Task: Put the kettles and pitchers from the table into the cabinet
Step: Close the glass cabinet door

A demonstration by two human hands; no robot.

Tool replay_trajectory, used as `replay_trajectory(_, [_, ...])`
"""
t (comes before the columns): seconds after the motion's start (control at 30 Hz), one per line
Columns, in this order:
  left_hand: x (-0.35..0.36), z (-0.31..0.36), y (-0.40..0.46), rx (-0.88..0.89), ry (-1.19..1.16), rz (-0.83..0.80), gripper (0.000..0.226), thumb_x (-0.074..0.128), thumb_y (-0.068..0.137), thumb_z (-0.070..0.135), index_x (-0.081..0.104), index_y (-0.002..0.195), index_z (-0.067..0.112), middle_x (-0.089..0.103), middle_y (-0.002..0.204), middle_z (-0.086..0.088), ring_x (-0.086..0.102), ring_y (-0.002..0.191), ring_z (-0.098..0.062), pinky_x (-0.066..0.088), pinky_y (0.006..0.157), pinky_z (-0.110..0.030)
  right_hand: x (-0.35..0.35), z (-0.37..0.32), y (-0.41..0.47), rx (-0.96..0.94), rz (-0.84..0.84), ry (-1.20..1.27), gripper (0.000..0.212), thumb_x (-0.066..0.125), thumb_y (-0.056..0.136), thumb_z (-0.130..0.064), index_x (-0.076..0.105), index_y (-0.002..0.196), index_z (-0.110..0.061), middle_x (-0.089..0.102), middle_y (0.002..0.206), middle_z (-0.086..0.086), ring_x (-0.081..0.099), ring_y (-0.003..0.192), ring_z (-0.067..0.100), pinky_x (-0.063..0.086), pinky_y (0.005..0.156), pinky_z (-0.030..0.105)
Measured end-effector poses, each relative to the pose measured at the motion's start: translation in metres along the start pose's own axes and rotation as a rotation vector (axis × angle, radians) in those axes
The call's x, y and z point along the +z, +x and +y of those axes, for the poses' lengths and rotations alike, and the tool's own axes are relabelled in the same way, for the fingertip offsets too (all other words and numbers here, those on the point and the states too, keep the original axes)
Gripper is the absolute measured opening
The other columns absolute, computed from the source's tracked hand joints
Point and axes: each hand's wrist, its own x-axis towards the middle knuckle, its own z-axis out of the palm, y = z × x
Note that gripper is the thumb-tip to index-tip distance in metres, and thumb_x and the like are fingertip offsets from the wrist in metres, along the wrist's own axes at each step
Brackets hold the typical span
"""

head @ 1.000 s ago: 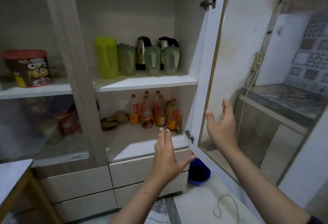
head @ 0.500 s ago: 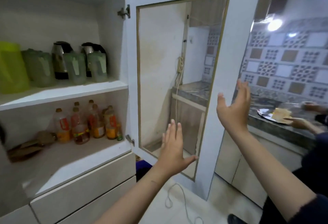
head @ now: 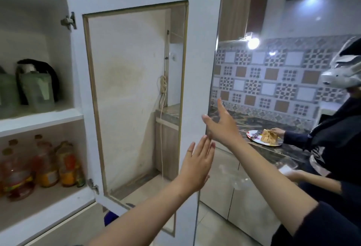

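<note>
The white cabinet's glass-paned door [head: 197,60] stands open in the middle of my view. On the upper shelf [head: 39,118] at the left sit a pale green pitcher [head: 38,92] and, behind it, a steel kettle with a black handle [head: 29,67]; another green pitcher [head: 5,93] is cut off by the frame edge. My left hand [head: 196,164] is open, fingers spread, in front of the door's right stile. My right hand [head: 221,126] is open too, reaching past the door's outer edge, fingertips near it.
Several oil bottles [head: 45,165] stand on the lower shelf. Another person in dark clothes with a head-worn device [head: 332,140] works at the dark counter [head: 273,148] on the right, beside a plate of food [head: 263,138]. A cord [head: 162,128] hangs behind the door.
My view has swung right, away from the shelves toward the door and counter. Both hands have moved right along with it, the right one reaching the door's outer edge.
</note>
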Motion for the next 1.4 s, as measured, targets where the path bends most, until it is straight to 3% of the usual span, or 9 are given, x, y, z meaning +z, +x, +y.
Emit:
replay_trajectory(0.1, [0.014,-0.007,0.006,0.019,0.179,-0.016,0.088,0.052,0.09,0.047,0.004,0.151,0.006,-0.003,0.16,-0.011,-0.027,0.135,-0.024,-0.015,0.105,-0.045,0.015,0.004,0.006,-0.041,-0.049,0.03,0.081,0.055,0.091,-0.038,0.007,0.152,-0.018,0.017,0.159,-0.001,0.022,0.144,0.02,0.027,0.116,0.041])
replay_trajectory(0.2, [0.024,-0.014,0.003,0.029,0.203,0.031,0.088,0.068,0.07,0.062,0.045,0.14,0.015,0.038,0.15,-0.004,0.019,0.144,-0.022,0.015,0.116,-0.041,0.023,0.008,0.006,-0.056,0.007,0.061,0.082,0.057,0.089,-0.037,0.007,0.152,-0.019,0.023,0.158,-0.001,0.027,0.143,0.019,0.032,0.113,0.044])
replay_trajectory(0.27, [0.029,-0.016,-0.001,0.05,0.175,0.093,0.088,0.075,0.06,0.062,0.056,0.132,0.015,0.049,0.142,-0.003,0.037,0.137,-0.019,0.022,0.108,-0.039,0.025,0.008,0.003,-0.076,0.027,0.083,0.08,0.057,0.089,-0.035,0.01,0.152,-0.02,0.03,0.155,-0.002,0.032,0.14,0.017,0.036,0.111,0.043])
replay_trajectory(0.5, [0.025,-0.026,-0.04,0.017,0.174,0.236,0.099,0.071,0.066,0.062,0.032,0.139,0.009,0.043,0.147,-0.002,0.019,0.14,-0.022,0.022,0.105,-0.037,0.036,-0.011,-0.029,-0.131,0.098,0.116,0.073,0.058,0.09,-0.027,0.018,0.151,-0.02,0.041,0.149,-0.004,0.043,0.132,0.012,0.044,0.105,0.035])
replay_trajectory(0.7, [0.005,-0.04,-0.106,0.011,0.164,0.31,0.104,0.066,0.068,0.062,0.02,0.146,0.011,0.018,0.153,-0.002,0.003,0.141,-0.017,0.021,0.104,-0.035,0.055,-0.05,-0.08,-0.151,0.162,0.235,0.06,0.054,0.093,-0.016,0.029,0.147,-0.016,0.045,0.146,-0.004,0.049,0.124,0.007,0.045,0.103,0.03])
replay_trajectory(0.83, [-0.012,-0.061,-0.167,0.002,0.15,0.356,0.105,0.053,0.077,0.057,-0.005,0.15,0.007,-0.009,0.16,-0.005,0.004,0.144,-0.016,0.017,0.106,-0.037,0.076,-0.085,-0.119,-0.205,0.177,0.332,0.054,0.054,0.091,-0.007,0.038,0.143,-0.014,0.052,0.132,-0.012,0.056,0.117,0.006,0.048,0.101,0.031])
replay_trajectory(1.1, [-0.038,-0.133,-0.298,-0.075,0.269,0.443,0.088,0.044,0.083,0.057,0.013,0.151,0.012,-0.006,0.16,-0.004,-0.001,0.148,-0.017,0.004,0.113,-0.042,0.138,-0.167,-0.182,-0.53,0.024,0.418,0.057,0.066,0.084,-0.006,0.045,0.137,-0.005,0.056,0.134,0.006,0.06,0.112,0.004,0.049,0.096,0.02])
replay_trajectory(1.2, [-0.049,-0.166,-0.346,-0.142,0.343,0.454,0.092,0.043,0.084,0.058,0.003,0.152,0.011,-0.006,0.16,-0.005,-0.001,0.148,-0.019,-0.004,0.116,-0.04,0.171,-0.199,-0.183,-0.793,-0.026,0.245,0.07,0.068,0.084,-0.018,0.033,0.142,-0.001,0.039,0.146,0.005,0.047,0.131,0.019,0.039,0.109,0.028])
replay_trajectory(1.4, [-0.068,-0.229,-0.437,-0.392,0.476,0.324,0.091,0.039,0.088,0.06,-0.002,0.151,0.009,-0.01,0.16,-0.008,-0.004,0.147,-0.02,-0.007,0.116,-0.042,0.253,-0.269,-0.18,-1.082,-0.169,0.125,0.087,0.065,0.085,-0.039,0.016,0.148,-0.004,0.016,0.156,0.011,0.017,0.146,0.02,0.026,0.117,0.039])
